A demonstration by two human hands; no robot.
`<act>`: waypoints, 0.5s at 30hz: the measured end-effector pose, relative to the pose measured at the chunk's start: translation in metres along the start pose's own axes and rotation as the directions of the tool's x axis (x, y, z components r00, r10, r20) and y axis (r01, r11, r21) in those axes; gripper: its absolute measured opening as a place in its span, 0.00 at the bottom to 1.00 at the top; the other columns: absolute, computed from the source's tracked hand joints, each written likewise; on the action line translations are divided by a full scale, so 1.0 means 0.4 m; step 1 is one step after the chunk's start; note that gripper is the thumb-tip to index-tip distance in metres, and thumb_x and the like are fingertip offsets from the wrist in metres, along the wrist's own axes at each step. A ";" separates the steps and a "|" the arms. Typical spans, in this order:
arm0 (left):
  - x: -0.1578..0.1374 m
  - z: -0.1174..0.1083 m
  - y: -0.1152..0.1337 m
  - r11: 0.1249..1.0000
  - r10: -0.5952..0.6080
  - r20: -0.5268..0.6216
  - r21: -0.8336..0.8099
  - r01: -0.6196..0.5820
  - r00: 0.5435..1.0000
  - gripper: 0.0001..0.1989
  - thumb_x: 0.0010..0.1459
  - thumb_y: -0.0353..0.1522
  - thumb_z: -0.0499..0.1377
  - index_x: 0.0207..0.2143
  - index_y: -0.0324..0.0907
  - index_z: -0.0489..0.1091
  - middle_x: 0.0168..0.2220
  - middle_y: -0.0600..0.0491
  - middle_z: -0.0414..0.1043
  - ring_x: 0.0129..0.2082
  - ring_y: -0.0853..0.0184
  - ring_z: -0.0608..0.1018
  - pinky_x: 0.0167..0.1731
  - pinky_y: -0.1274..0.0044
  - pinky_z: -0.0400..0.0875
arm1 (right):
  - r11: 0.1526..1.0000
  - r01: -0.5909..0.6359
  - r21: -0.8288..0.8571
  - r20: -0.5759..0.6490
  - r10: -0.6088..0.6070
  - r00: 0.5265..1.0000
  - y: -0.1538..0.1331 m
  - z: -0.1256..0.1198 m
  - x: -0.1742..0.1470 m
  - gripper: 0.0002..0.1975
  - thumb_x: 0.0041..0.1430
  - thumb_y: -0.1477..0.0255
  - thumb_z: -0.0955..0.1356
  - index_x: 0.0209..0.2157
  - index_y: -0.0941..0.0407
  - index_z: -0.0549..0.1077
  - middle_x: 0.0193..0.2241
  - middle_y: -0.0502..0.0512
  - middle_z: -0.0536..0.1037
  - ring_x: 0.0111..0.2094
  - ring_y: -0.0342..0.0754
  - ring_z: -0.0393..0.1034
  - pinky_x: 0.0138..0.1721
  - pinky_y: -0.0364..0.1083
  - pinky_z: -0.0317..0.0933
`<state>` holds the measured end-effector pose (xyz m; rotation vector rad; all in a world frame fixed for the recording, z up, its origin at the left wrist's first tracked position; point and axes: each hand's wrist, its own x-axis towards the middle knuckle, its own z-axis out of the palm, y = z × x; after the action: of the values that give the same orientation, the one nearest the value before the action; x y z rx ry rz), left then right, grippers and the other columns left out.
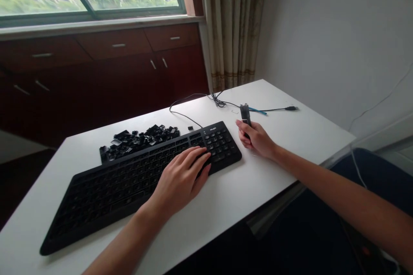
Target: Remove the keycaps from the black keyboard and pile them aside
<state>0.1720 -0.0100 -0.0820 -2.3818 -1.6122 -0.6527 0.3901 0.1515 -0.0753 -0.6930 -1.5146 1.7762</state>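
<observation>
A black keyboard [129, 180] lies slantwise on the white table, most of its keycaps off and caps still on the number pad. My left hand [185, 176] rests on its right part, fingers stretched out over the keys beside the number pad, thumb near the front edge. Just off the keyboard's right end, my right hand [258, 139] is wrapped round a dark handheld tool with a pronged end [245, 114], held upright with the prongs up. Behind the keyboard lies a heap of loose black keycaps [142, 139]. One single keycap [190, 128] sits apart, near the cable.
The keyboard's cable [217, 101] is bundled at the table's back edge, and its USB plug [291, 108] lies to the right. A thin blue stick [258, 111] lies behind my right hand. Beyond the white table [226, 215] stand dark red cabinets [112, 73], a curtain and a wall.
</observation>
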 end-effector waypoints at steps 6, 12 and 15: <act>-0.008 -0.021 -0.014 0.997 0.007 -0.012 -0.075 -0.008 1.000 0.12 0.68 0.30 0.59 0.51 0.46 0.77 0.52 0.49 0.78 0.53 0.56 0.78 0.51 0.63 0.79 | 0.998 0.020 0.064 -0.075 -0.015 0.997 0.016 -0.001 -0.003 0.25 0.60 0.52 0.72 0.21 0.54 0.62 0.14 0.42 0.60 0.14 0.37 0.50 0.14 0.40 0.44; -0.021 -0.042 -0.038 0.990 0.019 0.017 -0.137 -0.017 1.000 0.12 0.68 0.31 0.60 0.53 0.47 0.76 0.52 0.50 0.77 0.51 0.59 0.78 0.51 0.66 0.78 | 0.996 0.024 0.087 -0.090 -0.016 0.996 0.008 0.004 -0.008 0.24 0.61 0.54 0.72 0.21 0.54 0.63 0.13 0.42 0.60 0.13 0.38 0.50 0.14 0.40 0.42; -0.019 -0.052 -0.042 0.991 -0.004 0.023 -0.133 0.007 1.000 0.11 0.68 0.32 0.61 0.52 0.46 0.76 0.50 0.50 0.78 0.49 0.60 0.79 0.50 0.66 0.77 | 0.986 0.006 0.166 -0.087 0.008 0.996 -0.014 0.037 -0.003 0.25 0.61 0.53 0.71 0.20 0.54 0.63 0.13 0.42 0.60 0.13 0.38 0.51 0.15 0.41 0.45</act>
<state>0.1491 -0.0178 -0.0686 -2.4872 -1.6331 -0.7603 0.3805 0.1418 -0.0672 -0.6781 -1.2921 1.8246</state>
